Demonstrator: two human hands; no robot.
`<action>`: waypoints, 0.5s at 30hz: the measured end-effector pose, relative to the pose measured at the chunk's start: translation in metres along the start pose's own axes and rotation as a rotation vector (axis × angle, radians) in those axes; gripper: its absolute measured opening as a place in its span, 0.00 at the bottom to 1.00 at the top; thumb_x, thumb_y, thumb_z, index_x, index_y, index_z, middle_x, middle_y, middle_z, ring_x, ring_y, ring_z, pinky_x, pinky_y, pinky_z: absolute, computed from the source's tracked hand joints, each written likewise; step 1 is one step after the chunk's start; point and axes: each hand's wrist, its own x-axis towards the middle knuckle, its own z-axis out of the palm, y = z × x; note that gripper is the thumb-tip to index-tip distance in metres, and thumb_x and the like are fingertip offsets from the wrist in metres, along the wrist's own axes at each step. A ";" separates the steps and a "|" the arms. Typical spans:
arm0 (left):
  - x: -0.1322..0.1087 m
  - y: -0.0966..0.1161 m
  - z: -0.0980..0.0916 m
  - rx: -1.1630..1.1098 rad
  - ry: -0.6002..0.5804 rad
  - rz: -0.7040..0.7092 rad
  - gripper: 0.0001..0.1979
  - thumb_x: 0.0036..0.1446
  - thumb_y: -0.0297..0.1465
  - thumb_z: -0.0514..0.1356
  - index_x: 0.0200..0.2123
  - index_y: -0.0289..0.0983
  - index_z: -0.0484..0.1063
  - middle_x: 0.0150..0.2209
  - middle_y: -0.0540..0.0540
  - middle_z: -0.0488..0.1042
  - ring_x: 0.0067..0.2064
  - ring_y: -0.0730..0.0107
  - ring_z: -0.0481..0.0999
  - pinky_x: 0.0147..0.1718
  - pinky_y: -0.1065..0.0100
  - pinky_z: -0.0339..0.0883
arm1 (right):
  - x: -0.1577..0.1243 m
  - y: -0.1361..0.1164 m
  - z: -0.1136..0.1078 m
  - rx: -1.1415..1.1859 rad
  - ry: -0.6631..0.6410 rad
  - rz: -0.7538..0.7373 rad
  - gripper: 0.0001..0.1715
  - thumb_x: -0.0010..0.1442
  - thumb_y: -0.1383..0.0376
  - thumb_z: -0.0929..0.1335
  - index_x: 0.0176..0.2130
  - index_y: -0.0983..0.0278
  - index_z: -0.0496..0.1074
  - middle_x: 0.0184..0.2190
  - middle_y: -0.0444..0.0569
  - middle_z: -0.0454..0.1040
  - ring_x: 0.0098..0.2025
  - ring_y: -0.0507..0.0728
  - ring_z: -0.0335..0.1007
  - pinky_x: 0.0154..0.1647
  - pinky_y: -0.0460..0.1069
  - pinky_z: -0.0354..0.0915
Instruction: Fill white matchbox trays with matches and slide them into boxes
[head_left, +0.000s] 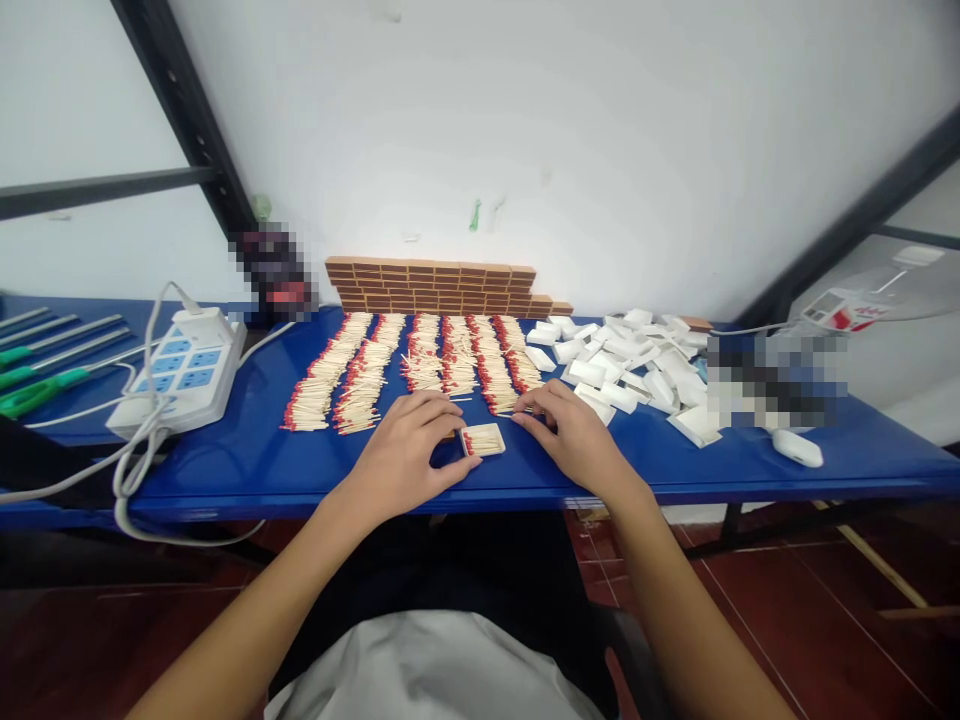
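1. Left hand [409,450]: gripping a small white matchbox tray [502,441], thumb on its near edge, fingers curled at the far left side.
2. Tray sits just right of the left palm, between both hands. Partly filled with matches [487,443], red heads toward the left hand.
3. Brown strip [448,437] under the left fingers, mostly covered; can't tell what it is.
4. Right hand [566,425]: thumb and index nearly together, just beyond and right of the tray, at the near end of the match rows [491,370]. Can't tell if a match is pinched.
5. Match rows, about six, run away from the grip on the blue table [259,475], red heads on the left side of each row.
6. Beyond the rows, against the wall: low stack of brown matchboxes [427,287].
7. Past the right hand, to its right: loose pile of white trays [626,360]; farther right, white case [797,448] and clear bottle [862,300].
8. Well left of the left hand: power strip [180,370], then green-handled tools [37,393].
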 end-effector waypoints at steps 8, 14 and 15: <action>0.001 0.001 0.000 0.011 0.001 -0.019 0.12 0.64 0.37 0.70 0.45 0.37 0.78 0.49 0.41 0.83 0.57 0.52 0.79 0.57 0.50 0.71 | 0.001 -0.003 0.001 0.008 -0.033 0.047 0.06 0.73 0.63 0.68 0.43 0.59 0.76 0.40 0.48 0.71 0.37 0.58 0.71 0.41 0.53 0.67; 0.002 0.001 0.000 0.019 -0.016 -0.031 0.12 0.64 0.37 0.70 0.46 0.38 0.78 0.50 0.41 0.83 0.57 0.53 0.78 0.58 0.50 0.71 | 0.000 -0.002 0.000 0.026 -0.030 0.019 0.07 0.74 0.64 0.67 0.40 0.60 0.73 0.40 0.48 0.72 0.39 0.59 0.72 0.41 0.53 0.67; 0.002 0.001 -0.001 0.022 -0.019 -0.035 0.12 0.64 0.37 0.70 0.46 0.38 0.78 0.50 0.41 0.83 0.57 0.53 0.78 0.58 0.50 0.71 | 0.000 -0.002 -0.001 0.034 -0.026 0.011 0.07 0.74 0.64 0.67 0.40 0.60 0.73 0.40 0.48 0.71 0.39 0.59 0.73 0.41 0.53 0.67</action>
